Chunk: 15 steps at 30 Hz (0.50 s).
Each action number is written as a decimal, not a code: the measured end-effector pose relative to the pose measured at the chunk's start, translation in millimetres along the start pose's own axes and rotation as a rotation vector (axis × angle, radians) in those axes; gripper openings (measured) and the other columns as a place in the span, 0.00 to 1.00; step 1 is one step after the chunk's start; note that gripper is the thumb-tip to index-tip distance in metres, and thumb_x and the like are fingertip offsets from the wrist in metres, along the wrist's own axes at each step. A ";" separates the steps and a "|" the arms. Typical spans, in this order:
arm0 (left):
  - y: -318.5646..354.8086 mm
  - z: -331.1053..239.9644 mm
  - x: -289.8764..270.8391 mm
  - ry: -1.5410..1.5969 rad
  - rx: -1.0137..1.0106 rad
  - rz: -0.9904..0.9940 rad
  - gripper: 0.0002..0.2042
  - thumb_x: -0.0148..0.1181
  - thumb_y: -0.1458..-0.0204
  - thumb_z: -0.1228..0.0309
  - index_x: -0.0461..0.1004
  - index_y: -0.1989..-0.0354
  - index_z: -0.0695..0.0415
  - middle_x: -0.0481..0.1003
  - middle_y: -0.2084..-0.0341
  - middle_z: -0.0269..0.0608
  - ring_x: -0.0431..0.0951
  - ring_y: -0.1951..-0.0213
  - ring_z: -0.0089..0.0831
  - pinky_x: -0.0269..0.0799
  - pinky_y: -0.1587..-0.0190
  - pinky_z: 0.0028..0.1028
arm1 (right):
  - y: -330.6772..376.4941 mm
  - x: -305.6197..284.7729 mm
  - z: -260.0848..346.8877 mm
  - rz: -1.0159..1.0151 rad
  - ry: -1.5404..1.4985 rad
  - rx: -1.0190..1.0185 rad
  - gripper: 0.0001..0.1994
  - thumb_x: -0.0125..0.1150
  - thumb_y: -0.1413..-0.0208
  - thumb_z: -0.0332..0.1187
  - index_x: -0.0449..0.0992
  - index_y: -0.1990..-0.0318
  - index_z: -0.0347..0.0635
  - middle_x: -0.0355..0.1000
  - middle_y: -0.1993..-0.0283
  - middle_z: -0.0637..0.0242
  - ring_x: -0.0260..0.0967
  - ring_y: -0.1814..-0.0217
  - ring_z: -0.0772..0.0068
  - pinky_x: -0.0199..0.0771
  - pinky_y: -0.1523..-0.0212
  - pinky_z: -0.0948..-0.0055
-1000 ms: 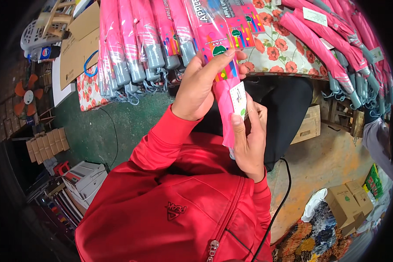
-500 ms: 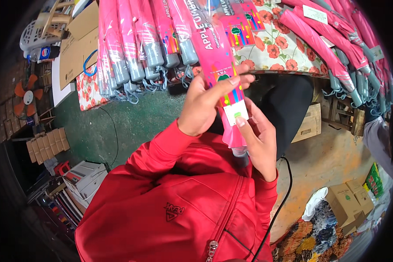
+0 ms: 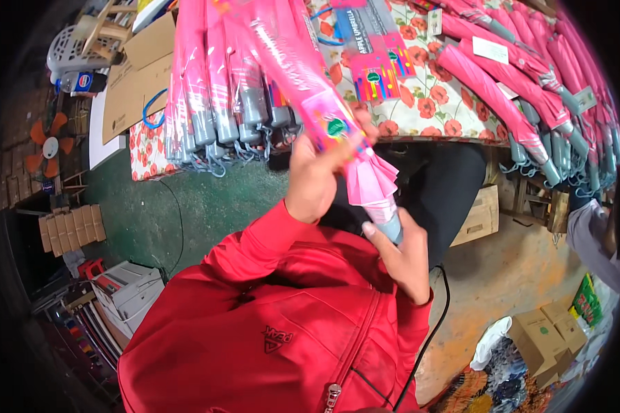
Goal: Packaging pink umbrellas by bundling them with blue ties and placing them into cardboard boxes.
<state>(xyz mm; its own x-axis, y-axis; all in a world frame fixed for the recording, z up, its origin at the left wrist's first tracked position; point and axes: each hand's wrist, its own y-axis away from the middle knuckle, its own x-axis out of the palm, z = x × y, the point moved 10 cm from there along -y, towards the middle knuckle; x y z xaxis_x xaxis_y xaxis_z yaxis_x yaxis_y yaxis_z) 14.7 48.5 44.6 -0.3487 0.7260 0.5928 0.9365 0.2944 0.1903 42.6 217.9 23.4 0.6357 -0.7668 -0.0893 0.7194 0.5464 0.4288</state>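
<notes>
Floral tablecloth (image 3: 420,103), umbrella handle (image 3: 389,229) in right hand (image 3: 408,258)

On the pink umbrella (image 3: 372,182) you hold, the printed sleeve (image 3: 321,111) shows a green emblem and blurred lettering. White lettering marks a packet (image 3: 372,43) on the flowered tablecloth (image 3: 430,107); dark lettering and a triangular logo mark your red jacket (image 3: 262,310); a bottle (image 3: 81,82) bears a blue label.

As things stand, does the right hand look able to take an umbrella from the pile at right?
Probably not: the right hand grips the grey handle of the held umbrella, though nothing visible blocks the pile.
</notes>
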 end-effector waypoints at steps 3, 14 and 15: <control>10.5 10.2 25.2 -0.037 -0.062 0.229 0.23 0.58 0.45 0.78 0.63 0.39 0.65 0.73 0.48 0.54 0.79 0.51 0.42 0.76 0.48 0.36 | 5.6 15.0 -6.9 0.172 -0.383 0.183 0.19 0.66 0.46 0.31 0.73 0.50 0.30 0.77 0.67 0.58 0.71 0.69 0.68 0.71 0.67 0.72; 23.5 9.8 49.6 -0.031 -0.091 0.336 0.22 0.58 0.43 0.76 0.63 0.40 0.64 0.75 0.51 0.49 0.80 0.55 0.38 0.76 0.50 0.32 | 6.1 9.6 41.2 0.000 -0.021 -0.183 0.15 0.67 0.46 0.30 0.75 0.53 0.33 0.75 0.70 0.64 0.66 0.72 0.74 0.69 0.66 0.77; 17.3 3.7 46.3 0.023 -0.088 0.252 0.22 0.58 0.43 0.76 0.62 0.40 0.64 0.75 0.52 0.49 0.80 0.55 0.38 0.76 0.51 0.31 | 8.9 12.4 42.6 0.051 -0.091 -0.168 0.16 0.68 0.47 0.30 0.75 0.53 0.32 0.76 0.70 0.64 0.67 0.72 0.73 0.69 0.66 0.76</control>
<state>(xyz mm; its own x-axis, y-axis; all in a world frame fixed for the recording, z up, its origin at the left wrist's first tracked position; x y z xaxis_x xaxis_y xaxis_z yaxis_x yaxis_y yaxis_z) 14.7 89.4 72.5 -0.1040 0.7552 0.6472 0.9936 0.0502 0.1011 45.0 198.9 64.4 0.6504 -0.7595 0.0136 0.7282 0.6284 0.2736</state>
